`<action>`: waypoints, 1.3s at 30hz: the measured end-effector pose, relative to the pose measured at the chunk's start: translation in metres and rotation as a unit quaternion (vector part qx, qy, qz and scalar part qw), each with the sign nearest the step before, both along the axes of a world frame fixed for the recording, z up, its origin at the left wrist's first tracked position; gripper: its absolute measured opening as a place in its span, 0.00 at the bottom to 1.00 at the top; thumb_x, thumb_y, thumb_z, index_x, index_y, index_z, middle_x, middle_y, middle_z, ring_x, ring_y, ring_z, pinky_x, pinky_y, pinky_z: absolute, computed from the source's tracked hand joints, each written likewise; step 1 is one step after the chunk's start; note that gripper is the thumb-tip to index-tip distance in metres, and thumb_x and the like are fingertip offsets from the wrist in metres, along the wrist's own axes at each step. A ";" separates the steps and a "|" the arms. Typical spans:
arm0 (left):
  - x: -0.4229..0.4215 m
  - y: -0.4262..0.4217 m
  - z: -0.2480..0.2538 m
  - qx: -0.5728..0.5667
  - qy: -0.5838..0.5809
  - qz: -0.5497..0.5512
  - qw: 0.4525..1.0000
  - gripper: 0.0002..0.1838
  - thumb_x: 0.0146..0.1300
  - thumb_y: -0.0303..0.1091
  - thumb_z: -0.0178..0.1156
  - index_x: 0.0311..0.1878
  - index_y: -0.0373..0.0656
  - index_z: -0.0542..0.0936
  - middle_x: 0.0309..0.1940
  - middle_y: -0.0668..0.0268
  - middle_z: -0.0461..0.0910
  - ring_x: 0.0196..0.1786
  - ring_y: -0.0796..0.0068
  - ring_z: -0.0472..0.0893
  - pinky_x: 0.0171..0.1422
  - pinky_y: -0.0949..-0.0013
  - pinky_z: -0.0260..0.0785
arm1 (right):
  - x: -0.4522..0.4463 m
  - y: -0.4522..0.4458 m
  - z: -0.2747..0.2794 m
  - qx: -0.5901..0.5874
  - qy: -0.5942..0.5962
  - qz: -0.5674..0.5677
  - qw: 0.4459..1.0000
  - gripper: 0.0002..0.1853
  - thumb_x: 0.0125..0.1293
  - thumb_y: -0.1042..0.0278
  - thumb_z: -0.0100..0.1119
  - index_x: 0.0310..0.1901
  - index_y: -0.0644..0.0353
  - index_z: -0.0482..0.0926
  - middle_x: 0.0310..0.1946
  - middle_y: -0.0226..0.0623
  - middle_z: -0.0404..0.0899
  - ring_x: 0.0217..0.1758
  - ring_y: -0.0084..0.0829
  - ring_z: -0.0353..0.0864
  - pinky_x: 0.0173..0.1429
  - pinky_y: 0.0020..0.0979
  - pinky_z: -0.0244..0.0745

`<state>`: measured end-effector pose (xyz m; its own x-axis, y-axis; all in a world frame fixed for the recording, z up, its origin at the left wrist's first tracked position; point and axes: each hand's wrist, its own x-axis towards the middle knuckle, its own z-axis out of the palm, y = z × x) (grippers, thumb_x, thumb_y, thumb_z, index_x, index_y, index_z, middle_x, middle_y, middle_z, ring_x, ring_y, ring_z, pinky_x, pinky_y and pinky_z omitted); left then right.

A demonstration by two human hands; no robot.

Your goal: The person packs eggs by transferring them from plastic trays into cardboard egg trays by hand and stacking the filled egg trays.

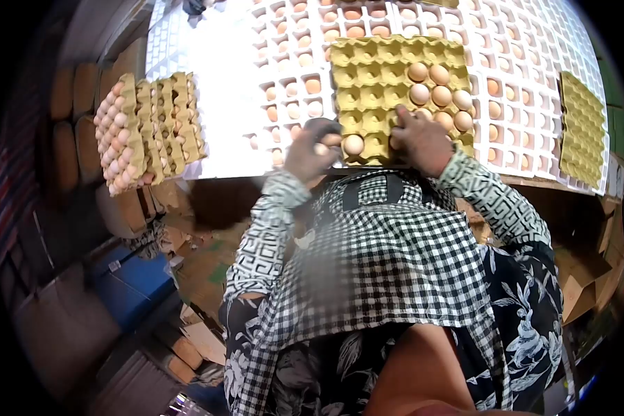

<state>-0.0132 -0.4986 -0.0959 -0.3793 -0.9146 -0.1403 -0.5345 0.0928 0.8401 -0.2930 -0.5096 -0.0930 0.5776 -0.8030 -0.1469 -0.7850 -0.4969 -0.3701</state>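
A yellow egg tray (pixel 371 73) lies in front of me, with several brown eggs (pixel 441 96) in its right part and a single egg (pixel 353 145) at its lower left. My left hand (pixel 310 151), blurred, is closed around eggs (pixel 329 144) beside the tray's left edge. Over the tray's lower right part is my right hand (pixel 423 141), its fingers pointing down into the cups beside the eggs. What its fingers hold, if anything, is hidden.
White foam trays (pixel 496 128) with many eggs cover the table behind and right. Stacked egg trays (pixel 142 132) stand at the left, and another yellow tray (pixel 581 132) lies at the far right. Cardboard boxes (pixel 586 281) sit below the table.
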 end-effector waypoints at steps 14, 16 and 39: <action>0.005 0.009 0.003 0.029 -0.213 -0.056 0.975 0.37 0.53 0.56 0.69 0.64 0.50 0.74 0.53 0.51 0.78 0.51 0.56 0.83 0.55 0.56 0.76 | 0.049 0.013 -0.005 0.103 -0.404 -0.165 0.894 0.16 0.75 0.68 0.50 0.59 0.67 0.72 0.49 0.40 0.77 0.34 0.23 0.77 0.34 0.25 0.73; 0.079 0.023 0.013 0.040 -0.073 0.078 0.994 0.33 0.52 0.51 0.70 0.60 0.46 0.78 0.49 0.55 0.81 0.49 0.56 0.83 0.54 0.58 0.77 | 0.111 0.000 0.038 0.356 -0.529 -0.365 0.678 0.19 0.70 0.68 0.58 0.58 0.69 0.75 0.52 0.40 0.77 0.33 0.22 0.76 0.34 0.21 0.72; 0.315 0.076 -0.073 -0.140 -0.114 0.354 0.918 0.32 0.55 0.33 0.68 0.63 0.40 0.71 0.61 0.42 0.71 0.63 0.41 0.72 0.69 0.50 0.66 | 0.380 -0.067 -0.099 -0.184 -0.007 0.154 0.971 0.29 0.64 0.56 0.60 0.67 0.39 0.68 0.62 0.36 0.69 0.62 0.42 0.71 0.66 0.50 0.67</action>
